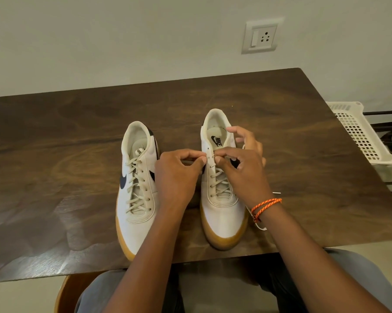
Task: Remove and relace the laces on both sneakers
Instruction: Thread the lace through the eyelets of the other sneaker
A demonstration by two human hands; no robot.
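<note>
Two cream sneakers with gum soles stand side by side on the dark wooden table (55, 136), toes toward me. The left sneaker (138, 184) is laced up to its top eyelets. On the right sneaker (222, 206) the lace (220, 180) crosses the lower eyelets only, and a loose end trails on the table by my right wrist. My left hand (177, 175) pinches the upper left eyelet edge of the right sneaker. My right hand (242, 163) pinches the lace at the same eyelets, over the tongue.
A white perforated plastic basket (357, 134) sits on a rack beyond the table's right edge. A wall socket (261, 37) is on the wall behind. My knees and a wooden chair seat (68, 297) are below the table's near edge.
</note>
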